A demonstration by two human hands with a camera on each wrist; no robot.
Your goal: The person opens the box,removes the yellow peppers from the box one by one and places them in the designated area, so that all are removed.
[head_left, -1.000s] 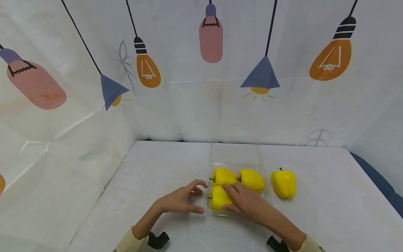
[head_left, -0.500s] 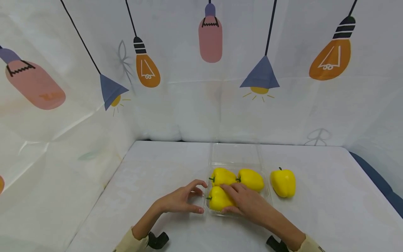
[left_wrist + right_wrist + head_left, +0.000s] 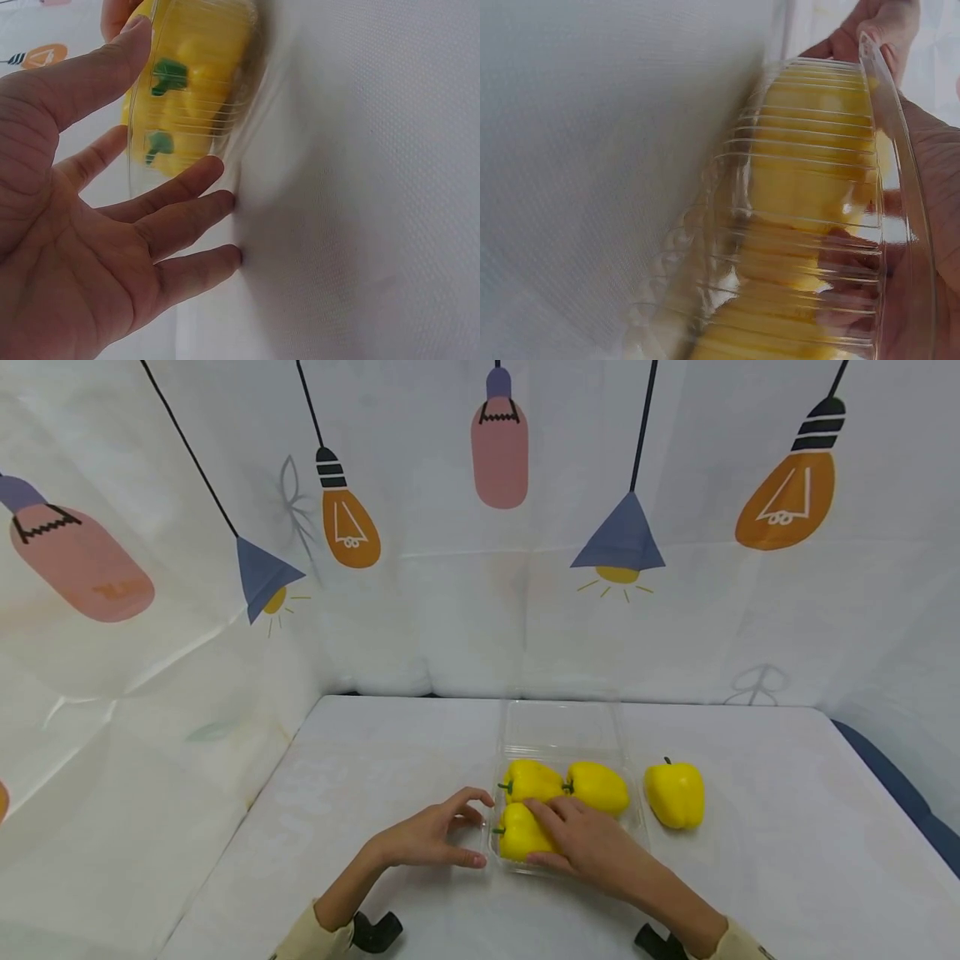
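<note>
A clear plastic clamshell box (image 3: 911,202) stands on the table with its lid (image 3: 562,727) folded back. Three yellow bell peppers are inside: one at back left (image 3: 534,781), one at back right (image 3: 598,788), one at front left (image 3: 519,833). My right hand (image 3: 596,847) reaches over the near rim and holds the front-left pepper, fingers on top, thumb on the near side. The box's front right corner is hidden beneath it. My left hand (image 3: 431,837) lies at the left wall, fingers spread and relaxed, thumb tip right at the rim in the left wrist view.
Another yellow bell pepper (image 3: 675,795) sits on the white table (image 3: 780,827), just right of the box. Behind the table hangs a white curtain (image 3: 450,610) printed with lamps. Black wrist mounts (image 3: 377,932) show below the hands.
Hardly anything differs. Both hands hold their places and the peppers stay put; the whole view drifts slightly.
</note>
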